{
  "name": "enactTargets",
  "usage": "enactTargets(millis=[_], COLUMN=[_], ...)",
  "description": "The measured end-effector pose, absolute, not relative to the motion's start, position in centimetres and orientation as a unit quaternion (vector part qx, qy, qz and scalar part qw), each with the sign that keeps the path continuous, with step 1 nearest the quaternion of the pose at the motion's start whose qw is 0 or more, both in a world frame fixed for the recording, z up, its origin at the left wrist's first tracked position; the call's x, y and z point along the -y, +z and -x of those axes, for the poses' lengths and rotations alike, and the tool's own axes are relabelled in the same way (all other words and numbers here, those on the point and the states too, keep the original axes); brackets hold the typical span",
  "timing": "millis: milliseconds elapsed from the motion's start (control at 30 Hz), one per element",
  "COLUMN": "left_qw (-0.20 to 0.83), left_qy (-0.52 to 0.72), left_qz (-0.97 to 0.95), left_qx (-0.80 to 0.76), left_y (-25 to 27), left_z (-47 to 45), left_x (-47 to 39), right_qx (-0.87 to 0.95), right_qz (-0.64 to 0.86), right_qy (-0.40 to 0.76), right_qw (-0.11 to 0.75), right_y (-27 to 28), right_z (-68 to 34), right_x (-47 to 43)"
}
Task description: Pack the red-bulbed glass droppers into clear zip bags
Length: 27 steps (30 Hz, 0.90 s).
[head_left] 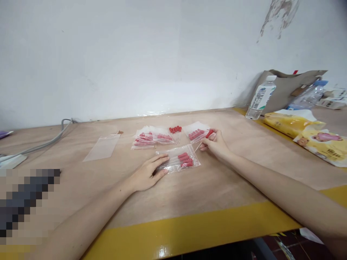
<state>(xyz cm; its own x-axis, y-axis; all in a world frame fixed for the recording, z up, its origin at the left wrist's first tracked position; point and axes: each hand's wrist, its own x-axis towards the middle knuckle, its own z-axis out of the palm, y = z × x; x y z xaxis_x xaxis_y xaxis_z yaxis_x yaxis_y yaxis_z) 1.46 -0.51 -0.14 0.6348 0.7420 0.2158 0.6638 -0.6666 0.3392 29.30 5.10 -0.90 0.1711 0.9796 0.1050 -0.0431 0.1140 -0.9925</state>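
Left hand (149, 172) lies with thumb and fingers apart across one end of a clear bag (173, 166) holding red droppers (185, 160) on the table (168, 196), seemingly to keep it flat and steady. Right hand (216, 146) pinches another dropper (209, 133) by its upper part, perhaps for control, its thin stem slanting down near the bag's other end.

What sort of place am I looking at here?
Probably a workbench in a small workshop: there's a brown-covered table edged with yellow tape, clear plastic bags of what look like red-bulbed droppers, and a stained wall behind.
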Motion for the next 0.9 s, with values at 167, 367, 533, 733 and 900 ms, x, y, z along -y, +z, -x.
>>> enactTargets(millis=[167,367,533,733,900], left_qw=[0.118,0.11,0.11,0.115,0.12], left_qy=[0.143,0.153,0.157,0.165,0.171], left_qz=[-0.907,-0.908,-0.908,-0.906,-0.907], left_qx=[-0.379,-0.374,-0.373,-0.373,-0.366], left_y=[0.0,-0.2,-0.1,0.0,-0.2], left_z=[-1.0,-1.0,-1.0,-1.0,-1.0], left_x=[0.3,0.3,0.5,0.5,0.4], right_qx=[0.439,0.404,0.398,0.571,0.607], right_qz=[0.484,0.457,0.462,0.449,0.428], right_qy=[0.448,0.508,0.552,0.563,0.565], right_qw=[0.61,0.608,0.569,0.394,0.358], right_y=[-1.4,-1.1,-1.2,-1.1,-0.9], right_z=[-27.8,-26.7,-27.1,-28.5,-28.6], right_x=[-4.7,-3.9,-3.8,-4.1,-4.1])
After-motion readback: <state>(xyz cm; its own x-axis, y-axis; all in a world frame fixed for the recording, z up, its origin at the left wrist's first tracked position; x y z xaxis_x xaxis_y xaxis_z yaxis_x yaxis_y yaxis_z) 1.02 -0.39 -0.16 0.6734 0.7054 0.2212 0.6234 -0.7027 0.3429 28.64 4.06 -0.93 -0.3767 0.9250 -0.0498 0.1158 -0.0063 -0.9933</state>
